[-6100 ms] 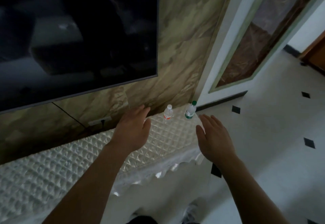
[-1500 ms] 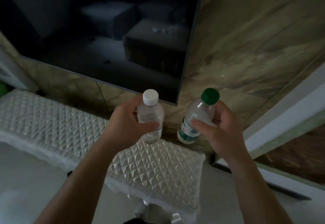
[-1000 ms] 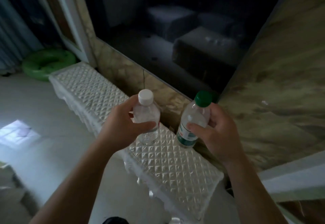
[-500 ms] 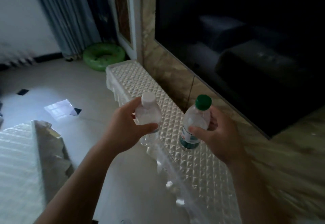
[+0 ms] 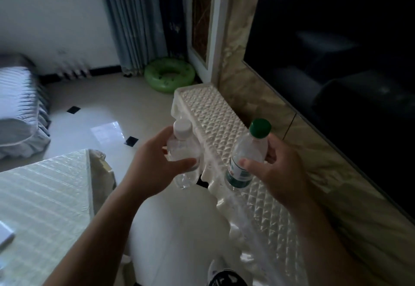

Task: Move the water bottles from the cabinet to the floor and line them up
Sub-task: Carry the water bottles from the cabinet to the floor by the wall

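Note:
My left hand [image 5: 155,164] grips a clear water bottle with a white cap [image 5: 183,148], held upright in the air beside the cabinet's front edge. My right hand [image 5: 277,171] grips a second clear bottle with a green cap and green label [image 5: 244,162], held upright above the cabinet top. The low white cabinet [image 5: 215,115], covered with a quilted diamond-pattern cloth, runs along the wall on the right. Pale tiled floor [image 5: 179,229] lies below my hands.
A dark TV screen [image 5: 336,49] hangs on the marble wall above the cabinet. A white covered table [image 5: 42,196] stands at lower left. A green swim ring [image 5: 169,75] lies by the curtains, and a grey covered sofa [image 5: 18,110] sits at far left. My shoe [image 5: 226,276] shows at the bottom.
Since lifting both bottles off the cabinet, I have turned left along it; the view now takes in more floor, the table and the sofa. Both grips are unchanged.

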